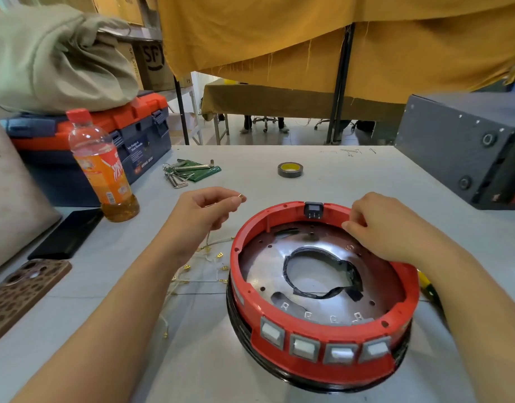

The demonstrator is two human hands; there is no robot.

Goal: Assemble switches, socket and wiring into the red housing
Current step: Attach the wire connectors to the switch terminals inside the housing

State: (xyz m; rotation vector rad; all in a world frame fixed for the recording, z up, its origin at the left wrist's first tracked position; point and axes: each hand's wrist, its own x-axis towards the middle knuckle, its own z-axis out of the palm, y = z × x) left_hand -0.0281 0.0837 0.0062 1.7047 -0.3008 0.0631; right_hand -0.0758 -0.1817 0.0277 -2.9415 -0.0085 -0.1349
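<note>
The round red housing (282,324) lies on the table in front of me, with a metal plate inside it. Several grey rocker switches (304,348) sit in its near wall. A black socket (313,210) sits in its far wall. My left hand (204,210) is raised left of the housing and pinches the brass terminal (240,195) of a thin white wire. More white wires with brass terminals (204,271) lie on the table under that hand. My right hand (378,225) grips the housing's far right rim with curled fingers.
An orange drink bottle (102,167), a black phone (67,234) and a blue-and-orange toolbox (145,126) stand at the left. Hex keys (180,173) and a tape roll (290,170) lie farther back. A dark box (468,146) stands at the right.
</note>
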